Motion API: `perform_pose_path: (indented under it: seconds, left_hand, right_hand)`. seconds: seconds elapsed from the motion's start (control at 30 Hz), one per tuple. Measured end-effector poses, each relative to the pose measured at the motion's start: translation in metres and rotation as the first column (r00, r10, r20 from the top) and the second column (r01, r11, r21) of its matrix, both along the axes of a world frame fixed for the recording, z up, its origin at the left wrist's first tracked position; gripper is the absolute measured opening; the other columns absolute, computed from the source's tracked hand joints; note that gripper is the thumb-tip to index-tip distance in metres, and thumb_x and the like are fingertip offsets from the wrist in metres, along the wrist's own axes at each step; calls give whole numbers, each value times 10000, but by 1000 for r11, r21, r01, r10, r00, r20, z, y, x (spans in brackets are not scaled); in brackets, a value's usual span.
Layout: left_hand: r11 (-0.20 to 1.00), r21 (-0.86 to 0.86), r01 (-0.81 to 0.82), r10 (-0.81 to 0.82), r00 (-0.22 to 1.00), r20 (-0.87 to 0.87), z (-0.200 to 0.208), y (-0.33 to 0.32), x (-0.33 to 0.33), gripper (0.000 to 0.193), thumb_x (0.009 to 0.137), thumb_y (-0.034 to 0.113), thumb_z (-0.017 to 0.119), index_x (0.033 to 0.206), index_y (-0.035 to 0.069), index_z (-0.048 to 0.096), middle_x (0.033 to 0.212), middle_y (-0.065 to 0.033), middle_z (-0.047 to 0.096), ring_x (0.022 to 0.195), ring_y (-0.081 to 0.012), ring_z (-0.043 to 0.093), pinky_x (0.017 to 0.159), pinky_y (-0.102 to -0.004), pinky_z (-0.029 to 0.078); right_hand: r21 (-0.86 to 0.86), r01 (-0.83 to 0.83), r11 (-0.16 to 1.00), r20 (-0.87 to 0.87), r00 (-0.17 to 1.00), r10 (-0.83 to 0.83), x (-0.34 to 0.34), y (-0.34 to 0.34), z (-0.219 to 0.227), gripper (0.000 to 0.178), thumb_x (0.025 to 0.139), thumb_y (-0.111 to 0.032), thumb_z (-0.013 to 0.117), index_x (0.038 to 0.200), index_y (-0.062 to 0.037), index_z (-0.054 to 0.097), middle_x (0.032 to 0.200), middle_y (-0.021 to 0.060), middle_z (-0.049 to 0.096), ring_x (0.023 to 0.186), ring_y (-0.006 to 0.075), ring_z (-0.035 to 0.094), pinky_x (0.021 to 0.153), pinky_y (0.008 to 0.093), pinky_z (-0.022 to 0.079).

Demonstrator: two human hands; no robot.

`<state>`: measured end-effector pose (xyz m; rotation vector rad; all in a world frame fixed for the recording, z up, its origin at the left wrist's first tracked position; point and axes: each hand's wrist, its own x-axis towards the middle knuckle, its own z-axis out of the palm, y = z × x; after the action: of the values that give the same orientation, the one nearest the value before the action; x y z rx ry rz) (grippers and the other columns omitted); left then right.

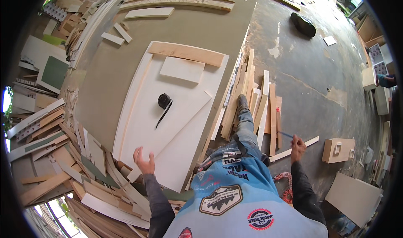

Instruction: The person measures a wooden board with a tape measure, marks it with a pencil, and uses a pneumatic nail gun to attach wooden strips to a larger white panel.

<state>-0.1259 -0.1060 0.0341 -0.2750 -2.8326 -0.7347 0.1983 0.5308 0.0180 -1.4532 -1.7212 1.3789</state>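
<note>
Nr panel [180, 101] edge: L hand [144, 160].

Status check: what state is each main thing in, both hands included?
Left-hand grip: open, nothing visibly held.
Right-hand grip: closed on thin dark stick.
Large white rectangular panel: lying flat.
Black rounded tape measure: resting on panel, black strip trailing.
White rectangular board: flat on panel.
Pale wooden strip: lying across panel's far end.

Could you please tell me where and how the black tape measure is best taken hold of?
I would grip the tape measure by its compact, rounded body, from above with the left hand: its sides stand free on the white panel, while the thin strap trails toward the person.
</note>
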Motion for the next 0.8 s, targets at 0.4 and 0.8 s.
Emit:
perform_pose_path:
  seconds: [0.4,0.8]
  left_hand:
    - [963,-202,178,-127,962,241,-19,194,-189,737,782,235,835,1409,44,497,1324,-203,530,1260,-388,490,1068,-481,446]
    - [842,503,-196,114,975,189,-2,112,-193,499,852,268,830,1179,-43,620,1073,-117,646,959,-224,639,849,-353,540]
  right_hand:
    - [-18,-861,509,-406,472,783,-291,-112,5,351,958,-33,658,1302,31,632,946,122,735,870,179,707,818,355,574]
    - [554,-831,-50,266,119,957,-393,-207,-28,131,962,-159,597,1043,-66,644,1067,66,631,1040,268,586,917,396,461]
